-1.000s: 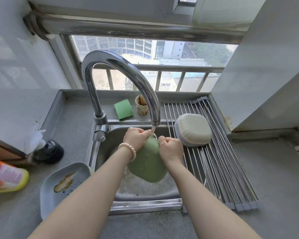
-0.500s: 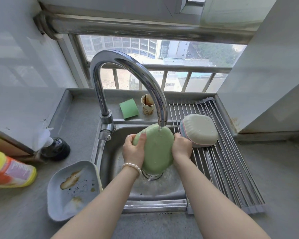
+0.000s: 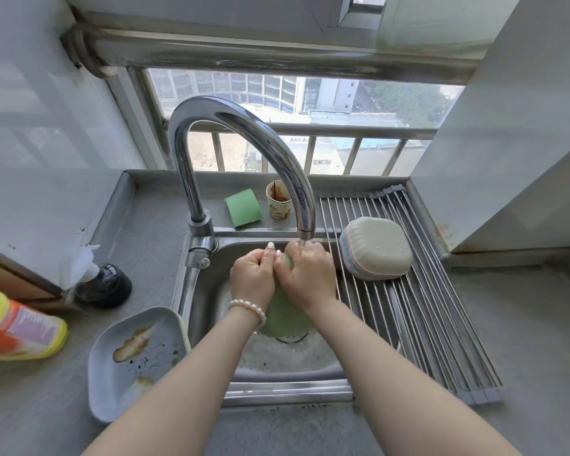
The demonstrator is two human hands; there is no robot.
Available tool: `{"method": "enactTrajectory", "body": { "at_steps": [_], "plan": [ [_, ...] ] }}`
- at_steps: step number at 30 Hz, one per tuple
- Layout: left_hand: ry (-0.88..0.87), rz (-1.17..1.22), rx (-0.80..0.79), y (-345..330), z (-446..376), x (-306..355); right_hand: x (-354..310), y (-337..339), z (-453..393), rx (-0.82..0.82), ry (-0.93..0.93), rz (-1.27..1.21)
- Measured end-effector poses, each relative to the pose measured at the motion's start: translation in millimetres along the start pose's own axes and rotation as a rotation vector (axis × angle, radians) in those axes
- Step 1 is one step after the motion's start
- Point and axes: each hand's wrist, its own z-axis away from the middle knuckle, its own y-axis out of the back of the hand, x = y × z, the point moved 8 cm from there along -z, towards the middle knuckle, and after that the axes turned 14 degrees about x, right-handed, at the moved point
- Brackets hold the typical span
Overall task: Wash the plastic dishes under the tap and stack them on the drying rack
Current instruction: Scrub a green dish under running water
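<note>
Head view looks down on a steel sink where both hands hold a green plastic dish on edge under the tap. The left hand and the right hand each have fingers curled over the dish's upper rim, close together, so the stream from the spout lands on the right hand's knuckles and runs down the dish. Holding it upright over the basin probably lets the water sheet off into the drain.

A stack of washed dishes lies upside down on the drying rack, just right of the sink, likely so they drain. A stained blue dish waits on the counter at the sink's left edge.

Most of the green dish is hidden behind the hands and wrists; which face is being rinsed I cannot tell.
</note>
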Motion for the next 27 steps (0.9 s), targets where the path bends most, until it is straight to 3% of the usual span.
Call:
{"method": "enactTrajectory", "body": {
  "at_steps": [2, 4, 6, 9, 12, 14, 16, 19, 22, 27],
  "plan": [
    [-0.039, -0.093, -0.064, -2.1, -0.5, 7.1, 10.8, -11.5, -5.0, -0.225, -0.082, -0.038],
    [-0.12, -0.298, -0.096, -7.5, 3.4, 20.6, 31.8, -18.2, -5.9, -0.337, -0.26, -0.09],
    [-0.335, -0.522, -0.068, -15.2, 9.5, 38.0, 46.7, -13.1, -8.8, -0.291, -0.427, -0.112],
    [-0.712, -0.635, -0.041, -29.5, 25.9, 49.1, 68.7, -10.2, -5.0, -0.258, -0.649, -0.121],
    [-0.809, -0.686, -0.056, -27.1, 32.5, 29.8, 97.5, -16.0, 6.4, -0.281, -0.906, -0.198],
    [-0.62, -0.607, -0.158, -21.6, 29.5, 17.8, 111.3, -18.2, 12.3, -0.218, -1.07, -0.334],
    [-0.309, -0.398, -0.25, -19.1, 27.3, 0.7, 115.6, -24.0, 26.5, -0.188, -1.272, -0.533],
    [-0.024, -0.138, -0.082, -11.3, 25.7, -3.7, 113.7, -29.1, 41.1, -0.211, -1.366, -0.57],
    [0.199, -0.092, 0.141, 0.8, 16.7, -11.9, 103.9, -18.4, 35.0, -0.196, -1.166, -0.3],
    [0.295, -0.129, 0.181, 1.9, 2.7, -18.6, 58.9, -4.2, 25.9, -0.11, -0.618, 0.049]
  ]
}}
